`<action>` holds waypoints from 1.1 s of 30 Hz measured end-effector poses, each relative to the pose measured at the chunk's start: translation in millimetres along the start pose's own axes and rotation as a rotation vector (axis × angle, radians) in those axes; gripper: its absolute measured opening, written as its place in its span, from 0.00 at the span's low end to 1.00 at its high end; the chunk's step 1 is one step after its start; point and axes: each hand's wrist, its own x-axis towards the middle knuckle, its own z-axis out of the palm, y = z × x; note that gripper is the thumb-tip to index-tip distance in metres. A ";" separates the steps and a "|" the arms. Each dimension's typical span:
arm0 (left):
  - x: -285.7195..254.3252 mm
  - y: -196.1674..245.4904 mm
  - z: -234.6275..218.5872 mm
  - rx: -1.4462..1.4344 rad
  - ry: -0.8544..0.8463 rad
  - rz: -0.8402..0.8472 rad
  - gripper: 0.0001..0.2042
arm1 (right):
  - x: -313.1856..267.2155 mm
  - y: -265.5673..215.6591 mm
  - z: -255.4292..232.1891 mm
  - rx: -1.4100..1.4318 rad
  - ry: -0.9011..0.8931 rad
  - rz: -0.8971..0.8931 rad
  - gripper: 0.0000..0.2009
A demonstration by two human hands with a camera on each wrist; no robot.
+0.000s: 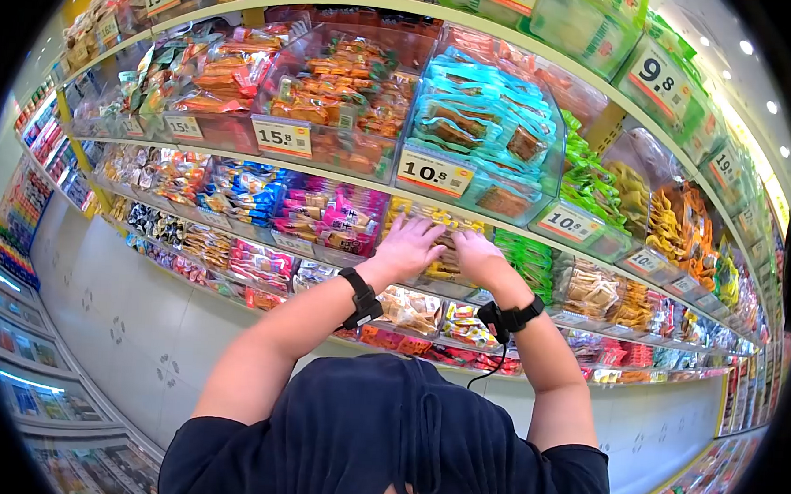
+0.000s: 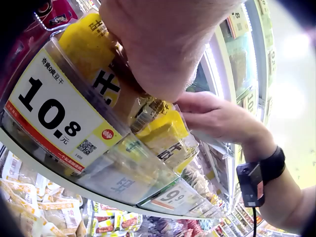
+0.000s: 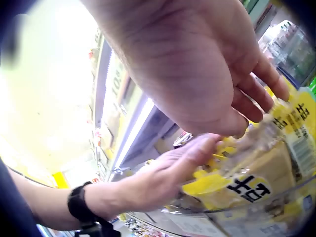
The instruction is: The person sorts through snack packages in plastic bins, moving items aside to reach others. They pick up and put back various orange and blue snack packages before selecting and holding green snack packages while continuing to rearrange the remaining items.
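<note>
Fingers on the left hand [image 1: 406,249] lie nearly straight and spread over the yellow snack packets [image 3: 249,188]; those on the right hand [image 1: 481,258] bend loosely, gaps between them, tips down at the same packets. Neither hand visibly clamps one, though the contact is partly hidden, so I can't say how hard the right fingertips press. The packets fill a clear bin [image 2: 143,170], near the middle of the head view. From the hands, pink packets [image 1: 331,218] sit between nine and ten o'clock, green packets [image 1: 525,261] at three.

Heaped near the rim, the slick wrappers could spill over the front if a palm sweeps towards six o'clock. Wrists this close might also knock together, and the black cable [image 1: 487,373] hanging from the right wrist camera [image 1: 491,324] could snag on the shelf edge.

Only the left wrist view makes this bin's price card [image 2: 59,113] legible: 10.8 yuan, with a QR code. The right wrist view best shows the gaps between the right fingers, with a black-lettered wrapper at their six o'clock; the neighbouring colours read clearly only from the head.
</note>
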 end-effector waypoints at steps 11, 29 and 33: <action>-14.2 1.0 -8.9 0.032 0.001 0.190 0.31 | -35.7 -55.7 -173.3 0.508 0.573 -0.357 0.09; -49.2 31.2 -142.3 -0.349 0.256 0.258 0.25 | 92.6 -25.8 -207.9 -0.179 0.341 -0.223 0.39; -39.1 32.9 -170.1 -0.257 0.518 0.404 0.23 | 75.7 -45.8 -203.8 -0.343 0.325 -0.180 0.41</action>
